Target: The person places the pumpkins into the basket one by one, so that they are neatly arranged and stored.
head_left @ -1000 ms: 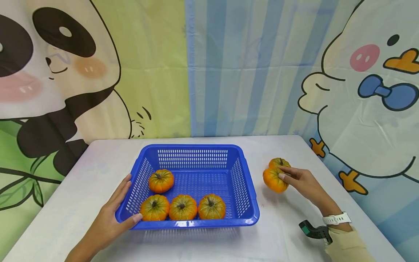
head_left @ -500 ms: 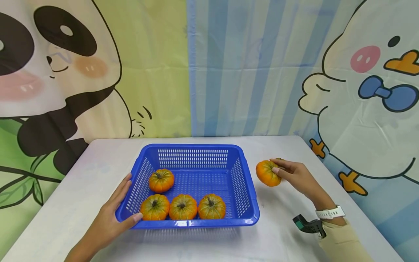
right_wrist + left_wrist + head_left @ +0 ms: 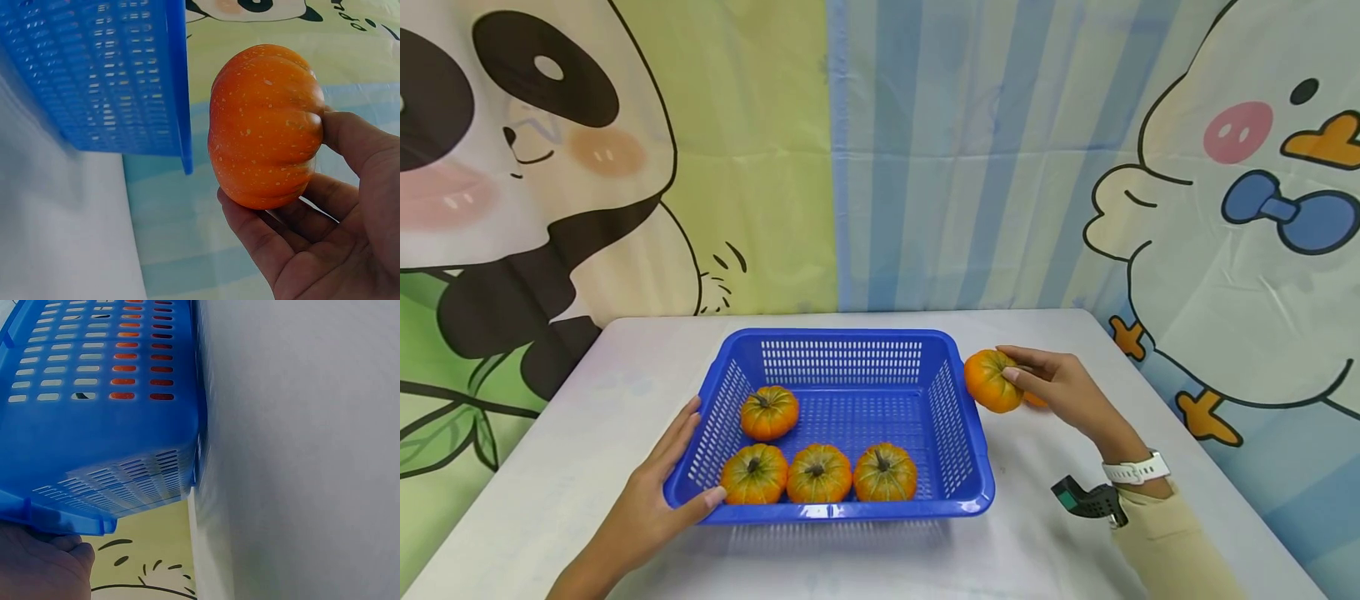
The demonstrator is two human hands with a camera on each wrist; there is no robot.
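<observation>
A blue plastic basket (image 3: 842, 510) with slotted walls stands on the table. Inside it, three small orange pumpkins line the front: a left one (image 3: 755, 475), a middle one (image 3: 820, 475) and a right one (image 3: 885, 473). Another pumpkin (image 3: 770, 414) sits behind them at the left. My left hand (image 3: 647, 500) rests against the basket's front-left corner, fingers straight along the side and thumb on the rim. My right hand (image 3: 1063, 390) pinches a pumpkin (image 3: 265, 128) between thumb and fingers, beside the basket's right rim. One more pumpkin (image 3: 1036, 402) is mostly hidden behind that hand.
A white-covered table (image 3: 1022, 533) extends around the basket. Printed cloth hangs behind it, with a panda (image 3: 617, 258) at left and a white bird (image 3: 1247, 317) at right. The right wrist wears a white band (image 3: 1137, 469) and a black device (image 3: 1086, 500).
My right hand has carried its pumpkin leftward and up, from beside the other table pumpkin to the basket's right rim. The left hand and the basket have stayed in place.
</observation>
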